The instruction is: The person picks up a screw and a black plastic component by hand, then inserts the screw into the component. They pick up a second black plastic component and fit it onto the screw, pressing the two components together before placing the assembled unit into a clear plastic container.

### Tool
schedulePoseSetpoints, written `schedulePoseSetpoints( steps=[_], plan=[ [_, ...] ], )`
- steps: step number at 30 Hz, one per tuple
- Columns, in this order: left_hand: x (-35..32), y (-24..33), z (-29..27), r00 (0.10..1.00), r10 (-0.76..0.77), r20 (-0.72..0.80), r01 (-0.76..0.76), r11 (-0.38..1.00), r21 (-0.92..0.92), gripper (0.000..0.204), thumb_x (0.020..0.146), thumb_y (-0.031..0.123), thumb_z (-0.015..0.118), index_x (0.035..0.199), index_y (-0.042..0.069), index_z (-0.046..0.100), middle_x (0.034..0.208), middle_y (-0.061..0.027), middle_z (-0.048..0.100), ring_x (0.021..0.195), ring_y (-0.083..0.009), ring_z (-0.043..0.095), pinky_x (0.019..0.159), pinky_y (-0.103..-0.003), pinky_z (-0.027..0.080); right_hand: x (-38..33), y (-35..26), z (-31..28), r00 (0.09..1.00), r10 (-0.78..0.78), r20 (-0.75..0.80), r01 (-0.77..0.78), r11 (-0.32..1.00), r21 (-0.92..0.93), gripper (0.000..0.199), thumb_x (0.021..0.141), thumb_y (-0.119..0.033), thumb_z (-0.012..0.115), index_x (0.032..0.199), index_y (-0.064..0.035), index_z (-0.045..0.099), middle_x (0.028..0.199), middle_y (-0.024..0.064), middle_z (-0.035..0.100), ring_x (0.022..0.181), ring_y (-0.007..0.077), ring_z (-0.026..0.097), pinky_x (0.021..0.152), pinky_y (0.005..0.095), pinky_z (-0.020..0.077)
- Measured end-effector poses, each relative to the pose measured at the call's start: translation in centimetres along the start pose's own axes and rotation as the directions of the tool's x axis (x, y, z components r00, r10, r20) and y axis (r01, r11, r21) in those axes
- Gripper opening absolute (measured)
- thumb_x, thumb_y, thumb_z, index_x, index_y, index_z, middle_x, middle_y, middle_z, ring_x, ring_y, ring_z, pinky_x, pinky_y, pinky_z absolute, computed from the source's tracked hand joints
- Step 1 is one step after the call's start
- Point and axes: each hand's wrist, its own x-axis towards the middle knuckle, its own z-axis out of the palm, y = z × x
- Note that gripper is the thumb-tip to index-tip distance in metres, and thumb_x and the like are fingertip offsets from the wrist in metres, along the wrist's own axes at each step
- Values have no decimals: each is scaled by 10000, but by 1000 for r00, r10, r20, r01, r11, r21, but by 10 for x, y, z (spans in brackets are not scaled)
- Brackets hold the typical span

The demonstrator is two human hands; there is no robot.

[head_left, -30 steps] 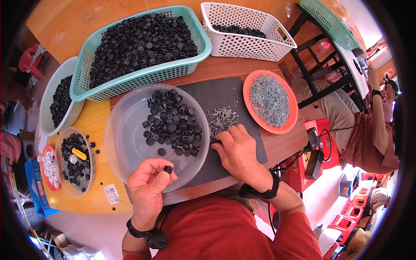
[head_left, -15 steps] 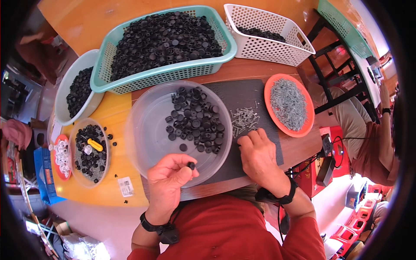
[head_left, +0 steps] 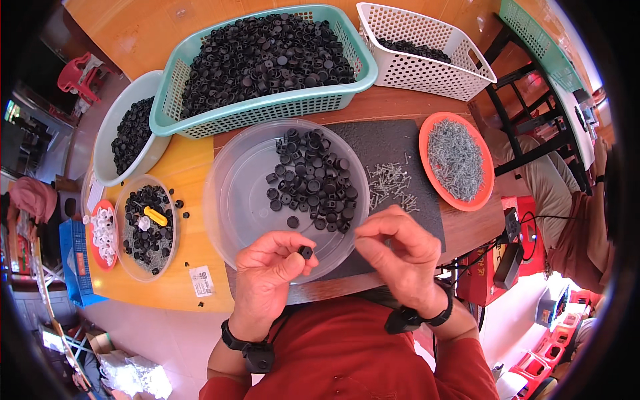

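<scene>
My left hand (head_left: 267, 277) pinches a small black plastic cap (head_left: 305, 252) between thumb and fingers, just over the near rim of a clear round bowl (head_left: 227, 200). That bowl holds a heap of the same black caps (head_left: 313, 180). My right hand (head_left: 400, 257) is raised beside the left, a few centimetres right of the cap. Its fingertips are pinched together on what looks like a small screw. Loose silver screws (head_left: 390, 183) lie on the dark mat (head_left: 400, 143) just beyond it.
An orange plate (head_left: 427, 127) of screws sits at right. Behind stand a teal basket (head_left: 267, 110) heaped with black caps and a white basket (head_left: 427, 50). At left are a white bowl (head_left: 107, 150), a small clear tub (head_left: 147, 227) and a red lid (head_left: 103, 233). A seated person (head_left: 567, 220) is at the far right.
My right hand has lifted off the screws on the mat and come toward the left hand. The left hand still holds the cap, now raised slightly.
</scene>
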Motion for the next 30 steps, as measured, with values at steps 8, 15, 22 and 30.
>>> schedulePoseSetpoints(
  steps=[8, 15, 22, 30],
  plan=[
    [-4, 0, 5, 999, 0, 32, 3, 996, -88, 259, 809, 82, 693, 1019, -44, 610, 907, -105, 661, 819, -152, 642, 738, -251, 511, 0, -7, 31, 993, -117, 34, 111, 984, 138, 176, 742, 66, 662, 891, -22, 635, 803, 77, 630, 701, 204, 553, 627, 302, 445],
    [-5, -1, 5, 1000, 2, 30, 1, 996, -90, 244, 810, 51, 687, 1022, -45, 613, 911, -96, 657, 815, -144, 637, 739, -235, 508, 1, -3, 32, 969, -247, 4, 247, 969, -16, 165, 731, 62, 662, 877, -10, 632, 799, 89, 621, 687, 226, 545, 606, 311, 439],
    [-9, 1, 4, 997, 72, -39, -69, 995, 71, 242, 819, 42, 680, 1033, -48, 613, 893, -57, 639, 823, -104, 592, 759, -212, 466, 0, 1, 36, 921, -388, -12, 384, 915, -123, 194, 684, 69, 675, 865, 8, 642, 792, 97, 606, 683, 237, 542, 581, 315, 440],
    [-11, 2, 7, 986, 163, -34, -153, 969, 195, 213, 819, 9, 671, 1022, -36, 628, 913, -41, 627, 830, -99, 579, 775, -222, 461, 2, 0, 36, 928, -371, 25, 372, 922, -108, 201, 653, 71, 699, 835, 19, 632, 776, 109, 610, 658, 247, 547, 581, 322, 445]
  ],
)
